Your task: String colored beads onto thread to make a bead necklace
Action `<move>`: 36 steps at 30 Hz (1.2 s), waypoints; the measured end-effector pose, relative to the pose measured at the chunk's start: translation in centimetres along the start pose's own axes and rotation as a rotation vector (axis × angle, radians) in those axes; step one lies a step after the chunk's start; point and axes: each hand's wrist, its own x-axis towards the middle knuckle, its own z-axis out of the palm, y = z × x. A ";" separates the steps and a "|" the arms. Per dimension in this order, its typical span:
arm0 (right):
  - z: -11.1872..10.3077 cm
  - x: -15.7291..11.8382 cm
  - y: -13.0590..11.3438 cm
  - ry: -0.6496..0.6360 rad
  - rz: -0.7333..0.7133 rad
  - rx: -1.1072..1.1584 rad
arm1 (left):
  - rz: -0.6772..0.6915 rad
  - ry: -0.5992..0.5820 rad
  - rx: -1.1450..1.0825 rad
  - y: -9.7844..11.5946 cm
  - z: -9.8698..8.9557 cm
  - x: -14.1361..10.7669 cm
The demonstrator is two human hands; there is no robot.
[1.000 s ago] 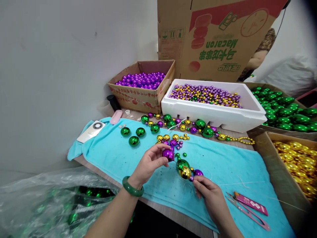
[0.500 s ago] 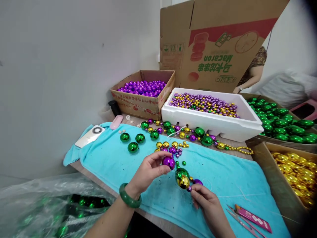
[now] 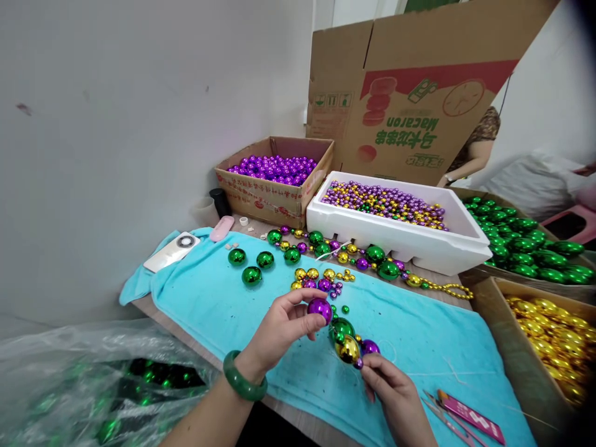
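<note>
Between the thumb and fingers of my left hand (image 3: 291, 320) is a shiny purple ball bead (image 3: 320, 310). My right hand (image 3: 388, 385) pinches a small purple bead (image 3: 358, 364) beside a large gold bead (image 3: 347, 350). A large green bead (image 3: 341, 329) lies between the two hands, close to the purple ball; any thread there is hard to make out. Another purple bead (image 3: 371, 347) rests just past my right fingertips. Gold beads (image 3: 313, 273), with purple and small green ones, are grouped on the turquoise towel (image 3: 442, 347) beyond my left hand.
A finished-looking bead strand (image 3: 362, 263) runs along a white foam box (image 3: 395, 242) of small beads. Boxes hold purple (image 3: 279, 169), green (image 3: 521, 242) and gold beads (image 3: 549, 341). Scissors (image 3: 449, 422) and a pink packet (image 3: 472, 420) lie at right, a phone (image 3: 170, 251) at left. A person's arm (image 3: 472, 161) shows behind.
The view has shifted slightly, lowering the scene. The purple ball in my left hand now sits closer to the large green bead. Both hands keep their pinches.
</note>
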 end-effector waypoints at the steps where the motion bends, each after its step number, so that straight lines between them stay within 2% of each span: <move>1: 0.0 -0.1 0.0 -0.005 -0.006 0.004 | -0.005 0.010 -0.010 0.0 0.1 -0.1; 5: 0.2 -0.7 -0.5 -0.016 -0.033 -0.018 | 0.023 0.087 -0.005 0.2 0.3 -0.7; 9: 0.7 -1.4 -1.4 0.027 -0.046 -0.021 | 0.047 0.125 0.033 0.4 0.7 -1.4; 17: 1.5 -2.1 -1.4 0.040 -0.034 0.060 | -0.029 0.021 0.070 0.1 2.0 -2.6; 23: 2.1 -2.4 -1.4 0.035 -0.014 0.137 | 0.021 0.114 0.121 -1.0 0.8 -2.1; 27: 2.7 -2.3 -0.6 0.068 0.016 0.098 | 0.098 0.210 0.305 -1.5 0.0 -1.4; 32: 3.3 -2.1 -0.3 0.034 0.063 0.003 | 0.128 0.203 0.318 0.0 -0.2 -0.6; 36: 4.0 -1.8 -1.7 0.163 -0.121 -0.204 | 0.171 0.214 0.358 1.6 -0.4 0.0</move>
